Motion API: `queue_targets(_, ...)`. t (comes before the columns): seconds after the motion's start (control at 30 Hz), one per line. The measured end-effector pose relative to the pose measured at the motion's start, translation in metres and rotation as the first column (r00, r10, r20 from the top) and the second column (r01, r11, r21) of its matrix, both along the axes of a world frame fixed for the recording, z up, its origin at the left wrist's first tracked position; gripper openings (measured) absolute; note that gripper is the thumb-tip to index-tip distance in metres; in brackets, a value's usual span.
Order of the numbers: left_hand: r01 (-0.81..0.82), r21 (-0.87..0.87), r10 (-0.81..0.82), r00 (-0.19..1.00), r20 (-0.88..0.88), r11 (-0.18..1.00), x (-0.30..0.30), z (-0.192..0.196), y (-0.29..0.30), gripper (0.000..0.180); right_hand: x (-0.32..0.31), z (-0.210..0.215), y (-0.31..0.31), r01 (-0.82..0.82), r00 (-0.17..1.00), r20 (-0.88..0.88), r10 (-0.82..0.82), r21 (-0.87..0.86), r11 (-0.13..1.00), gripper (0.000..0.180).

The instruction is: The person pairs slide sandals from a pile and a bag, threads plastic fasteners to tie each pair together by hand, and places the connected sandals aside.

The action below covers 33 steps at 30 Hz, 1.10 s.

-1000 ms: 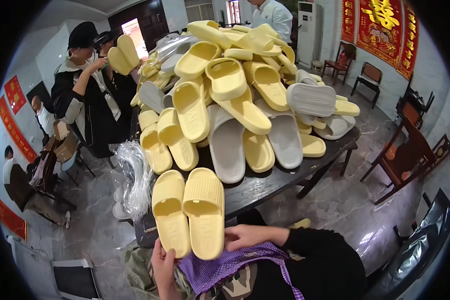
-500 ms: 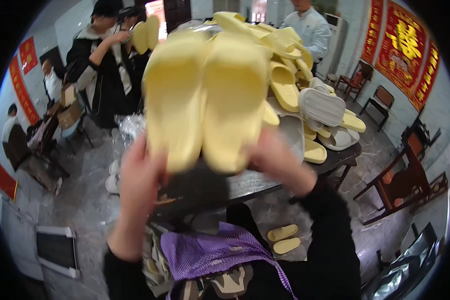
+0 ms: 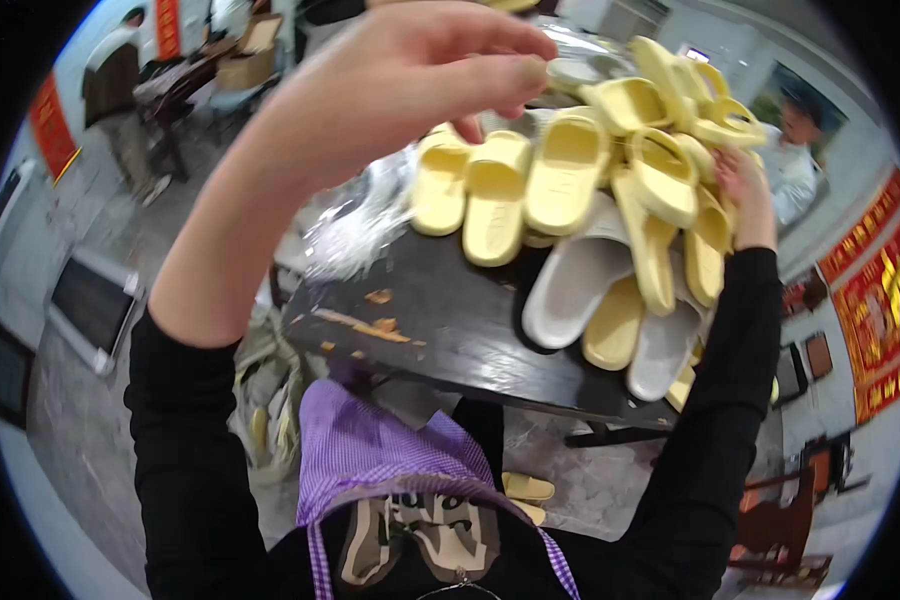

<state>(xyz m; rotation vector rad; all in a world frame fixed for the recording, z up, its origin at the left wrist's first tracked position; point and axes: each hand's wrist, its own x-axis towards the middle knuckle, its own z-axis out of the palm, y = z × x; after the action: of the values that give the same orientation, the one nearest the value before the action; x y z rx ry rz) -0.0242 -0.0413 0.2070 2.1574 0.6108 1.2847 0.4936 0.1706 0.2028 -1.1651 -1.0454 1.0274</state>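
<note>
Nearest: purple checked apron (image 3: 370, 455) on the person's front, black sleeves on both arms. On the floor just under the table edge, two yellow slippers (image 3: 525, 492) lying side by side.

Dark table (image 3: 450, 330), front part bare wood with scuffed patches. Crumpled clear plastic (image 3: 355, 225) at its left edge.

Left hand (image 3: 410, 85) raised high and close to the camera, fingers curled inward with tips pinched together. Cannot tell if it holds anything; nothing visible in it. It hangs above the near end of the slipper heap (image 3: 610, 210), not touching it.

Heap count, visible part: roughly a dozen pale yellow slippers, three white slippers (image 3: 575, 285) low at the front. Upper part is stacked and overlapping, so the exact yellow count is unclear. Three yellow ones lie in a row at the heap's near left.

Right hand (image 3: 742, 195) stretched out on the heap's far right side, fingers on a yellow slipper there; grip is hidden, cannot tell whether it closes on it.

Further back: a person in light clothing (image 3: 795, 150) beyond the heap, red wall hangings (image 3: 875, 300) at right, another person (image 3: 110, 85) standing far left.

Versus half a second ago: the pair of yellow slippers both hands held up in front of the camera is gone from them. Hands have split, left up, right out on the pile.
</note>
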Motion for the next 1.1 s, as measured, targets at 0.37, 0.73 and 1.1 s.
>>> queue_targets(0.37,-0.835,-0.454,0.895,0.419,-0.154,0.312,-0.350,-0.245,-0.150,0.042,-0.197,-0.072,-0.165,0.080,0.844,0.456,-0.283,0.416,0.906,0.021)
queue_targets(0.73,-0.402,-0.814,0.648,0.496,-0.578,-0.419,-0.388,-0.706,-0.184,0.025,-0.527,-0.196,-0.199,-0.826,-0.372,0.896,0.242,-0.438,0.354,0.047)
queue_targets(1.1,-0.733,-0.415,0.270,0.316,-0.910,-0.539,-0.330,-0.873,-0.152,0.031,-0.538,-0.226,-0.178,-0.799,-0.429,0.889,0.163,-0.457,0.390,0.054)
